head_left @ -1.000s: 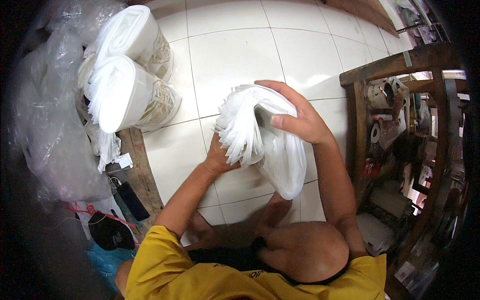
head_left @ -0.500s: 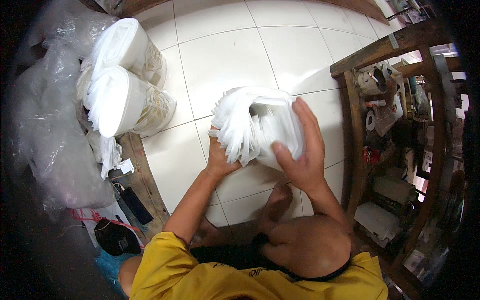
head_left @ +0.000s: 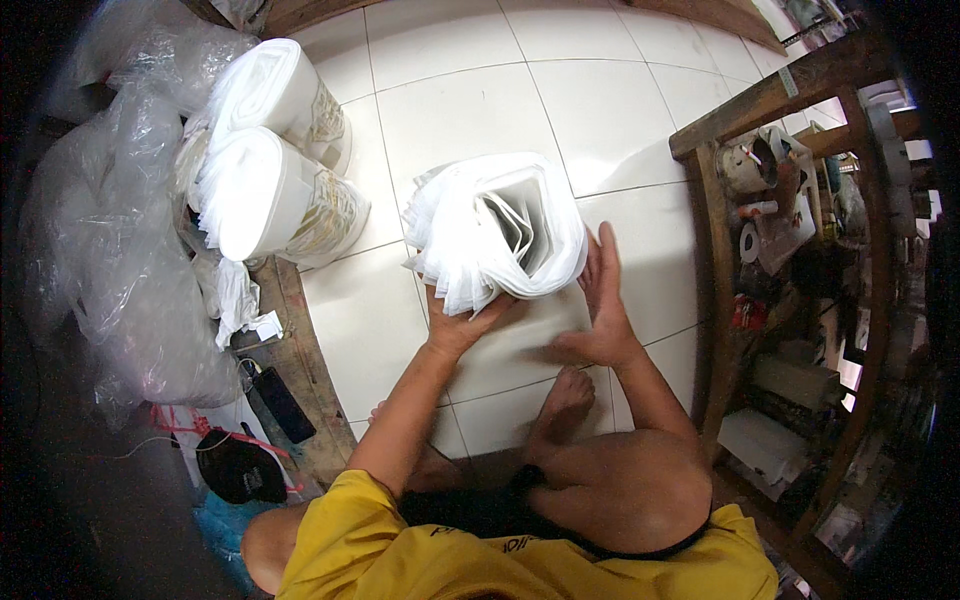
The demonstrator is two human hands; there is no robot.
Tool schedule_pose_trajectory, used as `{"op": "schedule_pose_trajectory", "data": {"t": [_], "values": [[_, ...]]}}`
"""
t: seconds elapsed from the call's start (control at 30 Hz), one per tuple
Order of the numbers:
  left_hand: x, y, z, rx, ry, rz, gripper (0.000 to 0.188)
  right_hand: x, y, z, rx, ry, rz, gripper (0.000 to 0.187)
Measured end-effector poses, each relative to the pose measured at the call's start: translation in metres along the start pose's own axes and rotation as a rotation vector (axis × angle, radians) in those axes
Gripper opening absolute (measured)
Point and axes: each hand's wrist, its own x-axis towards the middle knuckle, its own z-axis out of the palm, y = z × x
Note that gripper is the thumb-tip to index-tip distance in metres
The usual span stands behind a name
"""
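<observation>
A thick bundle of white plastic bags (head_left: 448, 232), folded over into a loose roll with a hollow at its right, is above the tiled floor in front of me. Its left side fans out in many layered edges. My left hand (head_left: 462, 325) grips the near left side, its thumb lying along the front and its other fingers mostly hidden beneath. Beside the near right side is my right hand (head_left: 604, 310), open, thumb apart from the raised fingers. Its fingertips are close to the roll; whether they touch it I cannot tell.
Two similar white rolls with gold print (head_left: 318, 215) stand at the left. Clear plastic bags (head_left: 150, 290) heap beyond them, above a phone (head_left: 279, 403) and a black cap (head_left: 238, 466). A wooden shelf (head_left: 708, 230) with cluttered goods runs along the right.
The bundle has turned and tipped, so its hollow now shows folded layers inside. My right hand has come off its right side and moved slightly down, opening.
</observation>
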Motion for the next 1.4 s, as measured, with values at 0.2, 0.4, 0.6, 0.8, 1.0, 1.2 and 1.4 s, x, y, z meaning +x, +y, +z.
{"op": "schedule_pose_trajectory", "data": {"t": [0.2,0.4,0.6,0.8,1.0,1.2,1.4], "values": [[0.007,0.006,0.009,0.296,-0.036,0.217,0.075,-0.011,0.098,0.027,-0.158,0.259,0.368,0.096],[0.005,0.034,0.035,0.191,0.043,0.172,0.091,0.008,0.121,0.056,-0.085,0.519,-0.111,0.102],[0.01,0.013,0.021,0.414,-0.005,0.11,0.101,0.007,0.088,0.063,-0.375,0.336,-0.11,0.108],[0.018,0.011,0.008,0.518,0.039,0.297,0.088,0.001,0.072,0.044,-0.25,0.249,0.1,0.112],[0.009,0.001,0.015,0.452,0.058,0.233,0.094,0.003,0.086,0.058,-0.124,0.343,0.145,0.084],[0.012,-0.005,0.012,0.595,-0.016,0.228,0.103,-0.004,0.093,0.062,-0.191,0.284,0.258,0.085],[0.006,-0.025,0.002,0.414,-0.062,0.008,0.096,0.011,0.032,0.0,-0.438,0.015,0.014,0.106]]}}
